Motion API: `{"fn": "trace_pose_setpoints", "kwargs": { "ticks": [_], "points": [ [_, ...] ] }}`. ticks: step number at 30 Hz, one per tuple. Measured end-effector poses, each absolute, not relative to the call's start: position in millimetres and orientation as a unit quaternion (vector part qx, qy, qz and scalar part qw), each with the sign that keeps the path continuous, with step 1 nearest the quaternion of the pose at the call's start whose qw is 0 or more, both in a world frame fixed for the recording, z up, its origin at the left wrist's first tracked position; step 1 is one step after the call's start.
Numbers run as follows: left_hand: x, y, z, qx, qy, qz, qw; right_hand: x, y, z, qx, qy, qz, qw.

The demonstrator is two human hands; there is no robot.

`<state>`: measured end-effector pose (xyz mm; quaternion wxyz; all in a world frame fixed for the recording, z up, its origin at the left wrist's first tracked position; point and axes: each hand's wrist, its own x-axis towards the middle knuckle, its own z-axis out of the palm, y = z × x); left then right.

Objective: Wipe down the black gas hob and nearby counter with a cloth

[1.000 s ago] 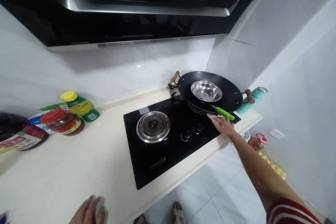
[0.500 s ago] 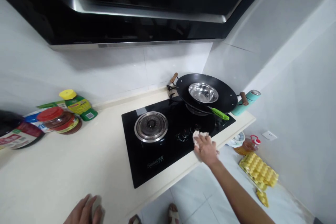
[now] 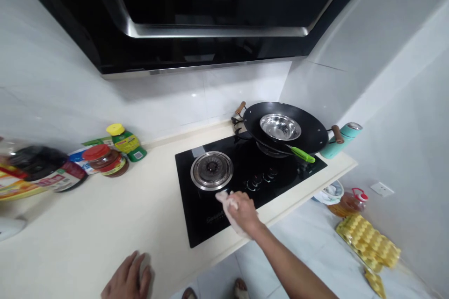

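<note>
My right hand (image 3: 244,212) is closed around a pale, crumpled cloth (image 3: 228,205) and presses it on the front of the black glass gas stove (image 3: 196,224). The left burner (image 3: 212,171), with its silver ring, lies just beyond the cloth, and the control knobs (image 3: 261,179) are to its right. On the cream countertop (image 3: 154,215), left of the stove, my left hand (image 3: 126,278) rests with fingers loosely spread and nothing in it. A black wok (image 3: 312,126) sits over the right burner, holding a shiny metal bowl (image 3: 280,127) and a green-handled utensil (image 3: 302,154).
A dark range hood (image 3: 210,46) hangs low overhead. Jars and bottles, including a red-lidded jar (image 3: 105,161), line the left back. A teal flask (image 3: 342,140) stands at the right corner. On the floor are a bin (image 3: 331,192), an oil jug (image 3: 351,202) and yellow egg trays (image 3: 368,240).
My right hand has moved the cloth leftward, from beside the knobs to the stove's front below the left burner. My left hand stays on the countertop. The view has shifted slightly left.
</note>
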<state>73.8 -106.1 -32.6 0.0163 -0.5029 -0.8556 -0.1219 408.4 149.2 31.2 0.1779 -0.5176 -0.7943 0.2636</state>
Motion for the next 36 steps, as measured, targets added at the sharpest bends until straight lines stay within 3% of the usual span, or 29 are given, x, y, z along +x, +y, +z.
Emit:
{"fn": "trace_pose_setpoints", "kwargs": {
  "ticks": [3, 8, 11, 18, 25, 29, 32, 36],
  "points": [
    [74.2, -107.8, -34.4, -0.506, -0.853, -0.124, 0.031, 413.2, 179.4, 41.1, -0.58, -0.758, 0.243, 0.174],
    [74.8, -109.8, -39.2, -0.511, -0.849, -0.127, 0.05, 418.2, 194.5, 36.7, -0.569, -0.798, 0.198, 0.033],
    [75.9, -110.6, -38.8, -0.521, -0.841, -0.126, 0.067, 409.0, 198.0, 28.0, -0.58, -0.8, 0.152, 0.013],
    [79.0, -111.0, -31.6, -0.524, -0.841, -0.117, 0.07, 364.3, 177.2, 30.2, -0.577, -0.805, 0.131, 0.034],
    [78.5, -108.6, -24.6, -0.509, -0.852, -0.12, 0.019, 309.1, 83.4, 14.0, -0.302, -0.919, 0.221, 0.126],
    [78.7, -105.9, -21.0, -0.492, -0.861, -0.128, 0.005, 335.6, 74.8, 2.9, -0.207, -0.935, 0.242, 0.157],
    [80.3, -103.6, -17.8, -0.49, -0.863, -0.126, -0.003, 397.8, 84.8, -6.4, -0.248, -0.928, 0.232, 0.155],
    [83.3, -101.8, -13.6, -0.491, -0.863, -0.121, -0.005, 501.1, 121.3, -17.6, -0.441, -0.876, 0.145, 0.128]
  ]
}}
